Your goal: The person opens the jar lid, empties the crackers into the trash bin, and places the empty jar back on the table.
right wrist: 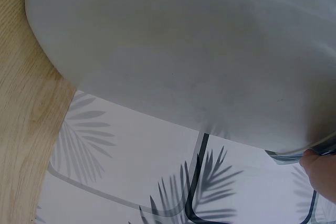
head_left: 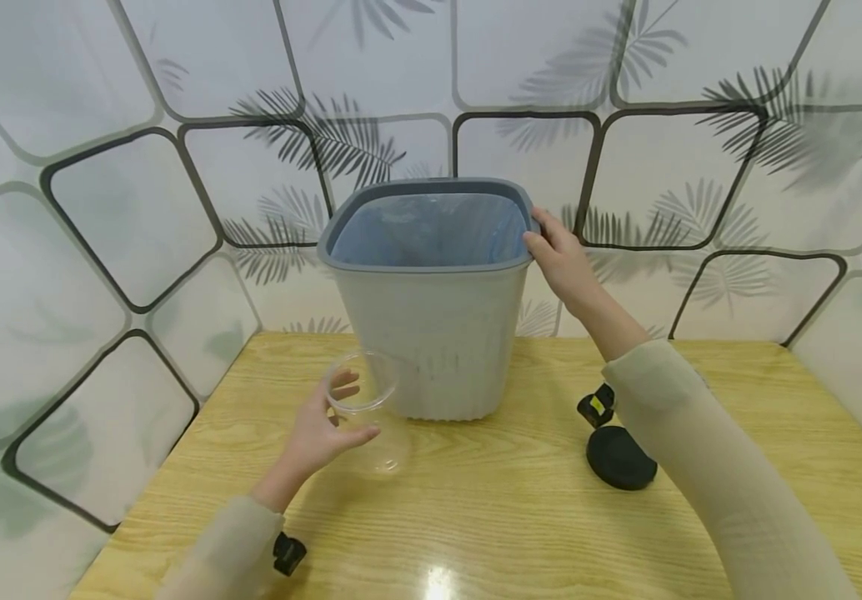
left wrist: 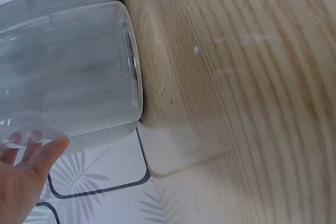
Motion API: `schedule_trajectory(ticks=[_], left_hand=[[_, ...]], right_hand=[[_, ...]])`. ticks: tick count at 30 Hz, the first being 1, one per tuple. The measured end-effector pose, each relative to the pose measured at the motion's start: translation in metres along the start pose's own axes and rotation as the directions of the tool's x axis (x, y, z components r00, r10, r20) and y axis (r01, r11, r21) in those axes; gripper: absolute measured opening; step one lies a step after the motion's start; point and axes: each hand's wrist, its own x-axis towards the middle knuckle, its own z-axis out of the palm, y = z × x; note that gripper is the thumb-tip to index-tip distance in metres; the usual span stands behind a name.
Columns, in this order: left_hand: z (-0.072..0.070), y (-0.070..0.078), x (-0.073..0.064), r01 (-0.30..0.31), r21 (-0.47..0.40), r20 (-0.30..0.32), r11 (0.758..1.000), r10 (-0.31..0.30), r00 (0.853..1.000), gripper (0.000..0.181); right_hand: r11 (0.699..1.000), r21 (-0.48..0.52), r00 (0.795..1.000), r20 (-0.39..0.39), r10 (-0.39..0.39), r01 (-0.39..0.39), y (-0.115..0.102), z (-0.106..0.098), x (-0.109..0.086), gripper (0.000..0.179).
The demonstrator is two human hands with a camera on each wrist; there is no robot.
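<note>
A grey-white trash bin (head_left: 431,342) with a blue-grey rim stands upright at the back of the table, with a bluish inside that looks like a bag liner. My right hand (head_left: 564,257) grips the right side of its rim; in the right wrist view only part of that hand (right wrist: 321,174) shows at the corner. My left hand (head_left: 318,437) holds a clear plastic cup (head_left: 382,437) in front of the bin's left side, its open mouth facing up. In the left wrist view the cup (left wrist: 68,72) covers much of the bin, and the fingertips (left wrist: 52,153) touch its side.
The wooden table (head_left: 491,517) meets a wall covering (head_left: 393,142) with leaf prints and dark lines, close behind the bin. A round black disc (head_left: 621,458) lies to the right, partly behind the right sleeve (head_left: 701,450).
</note>
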Motion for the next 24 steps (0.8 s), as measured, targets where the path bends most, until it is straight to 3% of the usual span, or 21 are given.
schedule_trajectory(ticks=[4,15,24], left_hand=[[0.005,0.010,-0.001,-0.006,-0.009,0.019,1.000,0.006,1.000,0.078],[0.025,0.014,0.004,-0.038,-0.108,0.092,0.993,0.048,0.995,0.077],[0.040,0.014,0.003,-0.083,-0.164,0.087,0.983,0.098,0.991,0.077]], right_hand=[[1.000,0.004,1.000,0.001,-0.003,0.003,0.000,0.000,0.000,0.056],[1.000,0.003,1.000,-0.002,-0.007,0.007,0.001,0.000,0.000,0.056],[1.000,0.026,1.000,0.003,-0.006,0.006,0.001,0.001,0.000,0.055]])
